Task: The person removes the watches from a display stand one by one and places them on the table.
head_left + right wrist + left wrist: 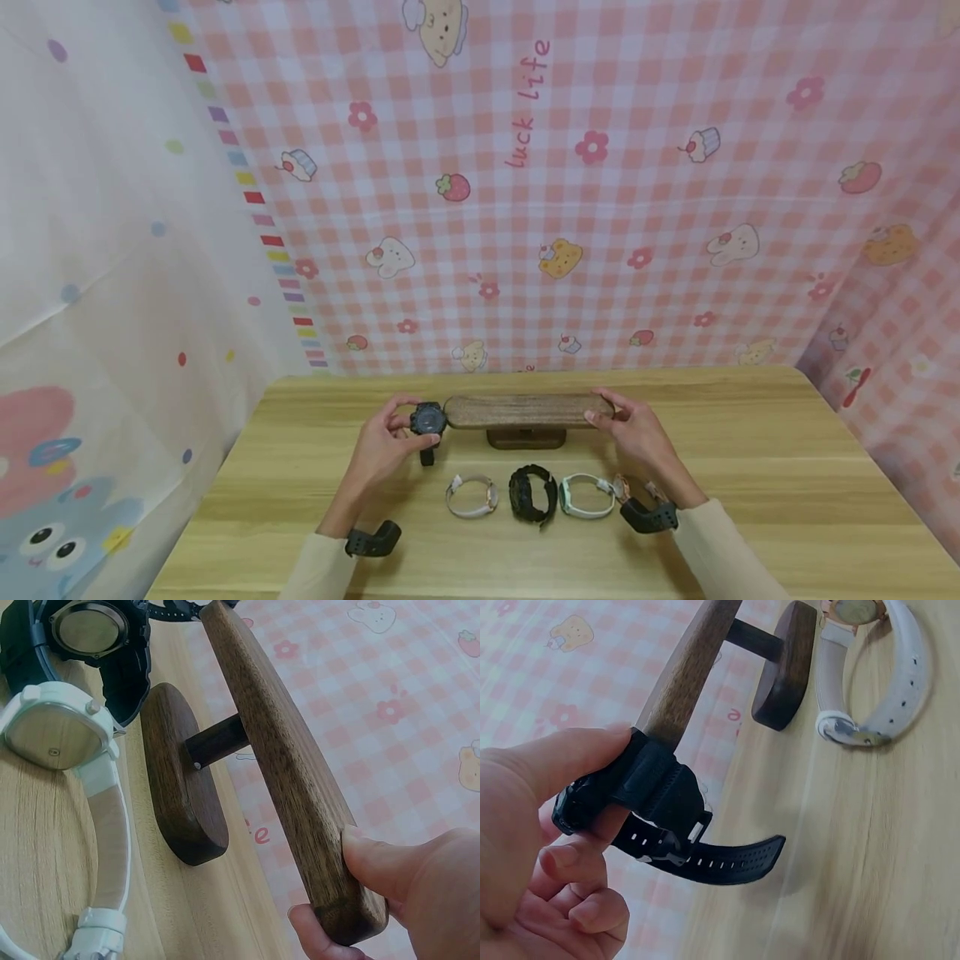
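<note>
A dark wooden T-shaped watch stand (pixel 528 411) stands toward the back of the table, its long bar level on a short post and base. My left hand (pixel 384 442) pinches a black watch (pixel 428 419) between thumb and fingers at the bar's left end. In the left wrist view the buckled strap of the black watch (pixel 656 787) meets the bar's tip, its loose strap end hanging down. My right hand (pixel 636 429) grips the right end of the bar, and the right wrist view shows its thumb (pixel 375 859) on the wood.
In front of the stand lie a white watch with a rose-gold case (pixel 472 497), a black watch (pixel 533 493), a pale mint watch (pixel 587 496) and a rose-gold watch (pixel 622 488) partly hidden by the right wrist's black band (pixel 648 516). Pink checked cloth (pixel 525 317) hangs behind the table.
</note>
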A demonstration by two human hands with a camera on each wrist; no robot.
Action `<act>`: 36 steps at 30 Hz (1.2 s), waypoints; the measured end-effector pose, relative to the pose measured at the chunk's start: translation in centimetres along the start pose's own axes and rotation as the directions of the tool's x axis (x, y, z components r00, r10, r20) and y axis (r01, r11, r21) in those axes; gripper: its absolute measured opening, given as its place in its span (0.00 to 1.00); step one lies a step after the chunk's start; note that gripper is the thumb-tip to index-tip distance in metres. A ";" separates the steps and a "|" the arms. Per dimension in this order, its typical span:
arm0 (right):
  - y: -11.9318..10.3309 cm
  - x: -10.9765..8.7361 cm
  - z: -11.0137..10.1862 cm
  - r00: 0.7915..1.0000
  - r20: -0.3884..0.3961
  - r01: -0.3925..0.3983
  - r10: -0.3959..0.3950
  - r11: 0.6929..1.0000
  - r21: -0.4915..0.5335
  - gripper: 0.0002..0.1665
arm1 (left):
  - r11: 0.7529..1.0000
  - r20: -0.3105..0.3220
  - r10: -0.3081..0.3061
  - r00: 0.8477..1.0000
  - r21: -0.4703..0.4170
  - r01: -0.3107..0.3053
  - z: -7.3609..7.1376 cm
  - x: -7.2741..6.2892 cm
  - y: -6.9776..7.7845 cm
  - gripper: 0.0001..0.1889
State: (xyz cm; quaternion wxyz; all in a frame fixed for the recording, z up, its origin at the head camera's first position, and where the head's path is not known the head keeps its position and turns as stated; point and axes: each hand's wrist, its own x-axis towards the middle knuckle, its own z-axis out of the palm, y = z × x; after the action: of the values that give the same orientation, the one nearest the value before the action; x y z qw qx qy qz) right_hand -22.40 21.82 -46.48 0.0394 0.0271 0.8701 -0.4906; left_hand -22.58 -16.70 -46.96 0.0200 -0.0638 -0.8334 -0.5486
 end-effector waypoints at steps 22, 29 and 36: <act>0.0 0.0 0.0 1.000 -0.004 -0.006 0.006 1.000 -0.006 0.35 | 0.988 -0.013 0.013 1.000 0.155 -0.011 -0.8 -2.3 -0.6 0.30; 0.1 0.1 0.1 1.000 -0.004 0.004 -0.004 1.000 -0.006 0.35 | 0.972 -0.001 0.026 1.000 0.234 -0.025 -0.7 -3.2 -0.8 0.31; 0.1 0.1 0.1 1.000 -0.003 0.003 -0.003 1.000 0.001 0.34 | 0.967 0.010 0.021 1.000 0.254 -0.023 -0.3 -3.7 -1.0 0.31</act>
State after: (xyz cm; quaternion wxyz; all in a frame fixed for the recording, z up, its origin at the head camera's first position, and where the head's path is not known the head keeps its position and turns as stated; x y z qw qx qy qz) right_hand -22.51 21.78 -46.61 0.0373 0.0263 0.8699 -0.4911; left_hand -19.08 -17.64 -48.16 0.0312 -0.0719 -0.8960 -0.4371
